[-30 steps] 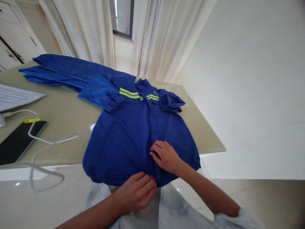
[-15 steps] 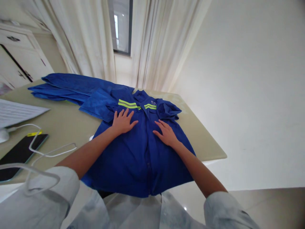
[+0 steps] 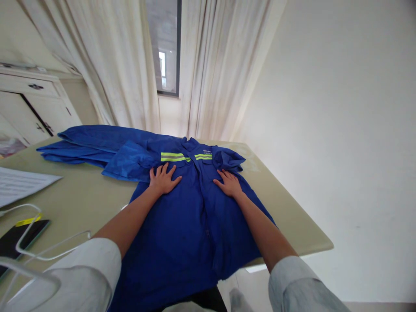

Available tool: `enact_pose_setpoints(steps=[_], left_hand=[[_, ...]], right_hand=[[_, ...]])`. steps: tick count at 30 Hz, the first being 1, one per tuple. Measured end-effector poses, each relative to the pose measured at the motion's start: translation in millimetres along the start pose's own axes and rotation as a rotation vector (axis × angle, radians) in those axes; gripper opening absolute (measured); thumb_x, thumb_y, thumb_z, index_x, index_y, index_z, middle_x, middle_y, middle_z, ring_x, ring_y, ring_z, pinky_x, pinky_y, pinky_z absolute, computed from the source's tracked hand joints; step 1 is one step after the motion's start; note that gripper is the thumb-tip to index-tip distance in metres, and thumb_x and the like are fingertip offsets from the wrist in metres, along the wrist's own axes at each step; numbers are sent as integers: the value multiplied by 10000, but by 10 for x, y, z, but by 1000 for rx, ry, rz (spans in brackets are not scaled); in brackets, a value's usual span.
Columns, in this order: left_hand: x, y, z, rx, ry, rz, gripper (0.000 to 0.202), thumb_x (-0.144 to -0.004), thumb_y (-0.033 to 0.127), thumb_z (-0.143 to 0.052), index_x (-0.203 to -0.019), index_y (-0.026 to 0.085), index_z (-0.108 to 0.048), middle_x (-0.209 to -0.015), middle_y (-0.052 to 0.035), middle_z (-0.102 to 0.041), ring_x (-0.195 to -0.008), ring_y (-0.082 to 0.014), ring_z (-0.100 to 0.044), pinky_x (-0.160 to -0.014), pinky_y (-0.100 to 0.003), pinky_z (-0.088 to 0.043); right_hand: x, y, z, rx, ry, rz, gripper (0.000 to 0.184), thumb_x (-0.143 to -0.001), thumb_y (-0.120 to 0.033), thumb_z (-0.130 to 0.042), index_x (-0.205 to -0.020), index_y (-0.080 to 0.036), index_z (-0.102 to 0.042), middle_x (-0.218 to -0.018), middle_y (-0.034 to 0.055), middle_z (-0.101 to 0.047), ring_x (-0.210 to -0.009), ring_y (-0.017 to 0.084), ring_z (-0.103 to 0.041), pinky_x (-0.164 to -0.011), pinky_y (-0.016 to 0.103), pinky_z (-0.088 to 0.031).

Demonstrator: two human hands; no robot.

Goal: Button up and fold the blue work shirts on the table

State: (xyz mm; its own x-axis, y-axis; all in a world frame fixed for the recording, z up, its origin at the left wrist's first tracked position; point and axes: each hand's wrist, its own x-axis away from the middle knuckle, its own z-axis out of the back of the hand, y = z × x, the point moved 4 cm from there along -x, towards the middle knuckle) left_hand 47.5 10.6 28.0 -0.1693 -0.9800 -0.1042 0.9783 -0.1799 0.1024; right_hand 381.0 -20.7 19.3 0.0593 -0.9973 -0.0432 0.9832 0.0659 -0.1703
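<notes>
The blue jacket (image 3: 175, 242) lies front up on the table (image 3: 299, 229), its hem hanging past the near edge. Farther up, the person's left hand (image 3: 163, 180) rests flat, fingers spread; the right hand (image 3: 230, 184) rests flat, thumb apart. Both lie below yellow stripes (image 3: 173, 157). Beyond hang pale curtains (image 3: 120, 65).

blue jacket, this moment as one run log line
left hand: spread on blue jacket | right hand: spread on jacket | jacket: on table, hem past near edge
</notes>
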Motion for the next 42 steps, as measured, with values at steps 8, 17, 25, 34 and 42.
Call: enact_pose_setpoints(steps=[8,17,25,34,42], left_hand=[[186,360,185,6,104,-238,524,-1072,354,-315,-1479,188,-601,-1446,-170,-637,-1302,-331,-572,-1112,-519,-403],[527,625,-146,98,-94,-300,763,-1016,740,-329,-1671,350,-334,-1760,-60,-253,-1618,-436,-169,-1228,-770,-104],[591,553,-104,93,-128,-277,796,-1030,722,-289,-1698,288,-266,-1769,-83,-202,-1622,-446,-139,-1226,-778,-86],[934,853,70,206,-191,-614,649,-1023,606,-495,-1601,313,-469,-1705,-108,-382,-1552,-374,-358,-1250,-631,-244],[882,1014,294,321,-122,-807,95,-1001,304,-654,-1056,271,-724,-1297,-49,-656,-1170,-254,-557,-1008,-408,-417]], right_hand=[[174,-306,252,-226,309,99,452,-1065,-477,-490,-1371,-181,-643,-1354,150,-680,-1282,292,-595,-1137,434,-411],[520,-676,117,-321,136,36,533,-843,-57,-511,-1344,-238,-528,-1010,37,-700,-882,221,-688,-847,320,-521],[1406,-963,500,-240,41,533,338,-970,-199,-646,-1306,-242,-658,-1400,105,-634,-1309,246,-576,-1153,410,-441],[1911,-920,420,-214,-160,557,234,-1043,-277,-641,-1250,-194,-710,-1222,88,-709,-1111,214,-675,-1006,335,-534],[1937,-1020,380,-16,-89,513,192,-1076,-197,-518,-1143,-180,-697,-1126,87,-707,-1018,196,-686,-939,305,-549]])
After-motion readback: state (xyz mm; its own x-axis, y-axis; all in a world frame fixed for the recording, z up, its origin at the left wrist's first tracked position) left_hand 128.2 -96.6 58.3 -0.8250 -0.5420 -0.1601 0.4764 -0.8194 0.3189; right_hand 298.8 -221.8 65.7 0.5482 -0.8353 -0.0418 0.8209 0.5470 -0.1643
